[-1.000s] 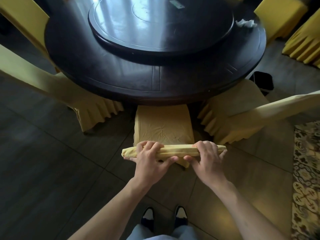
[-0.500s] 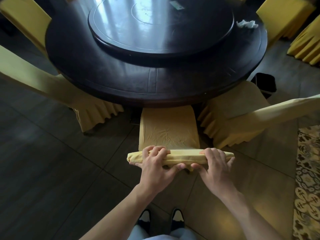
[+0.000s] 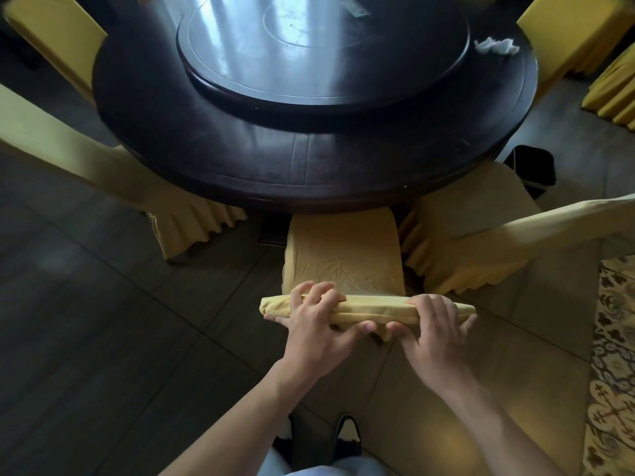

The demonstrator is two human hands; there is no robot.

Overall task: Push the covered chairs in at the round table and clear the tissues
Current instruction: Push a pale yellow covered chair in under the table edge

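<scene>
A chair in a yellow cover [image 3: 343, 255] stands in front of me, its seat partly under the dark round table [image 3: 309, 166]. My left hand [image 3: 319, 321] and my right hand [image 3: 433, 324] both grip the top of its backrest, fingers curled over the front edge and thumbs behind. Crumpled white tissues [image 3: 496, 46] lie on the table's far right rim, beside the raised turntable [image 3: 323, 49]. A small pale scrap [image 3: 354, 8] lies on the turntable's far side.
Covered chairs stand close on the left [image 3: 103, 173] and the right [image 3: 498, 228], both angled toward the table. More yellow chairs sit at the far left [image 3: 58, 39] and far right [image 3: 577, 36]. A black bin [image 3: 536, 166] stands by the table's right side. A patterned rug [image 3: 615, 372] edges the floor.
The chair and both hands sit lower and further right in view than a second ago; the grip on the backrest is unchanged.
</scene>
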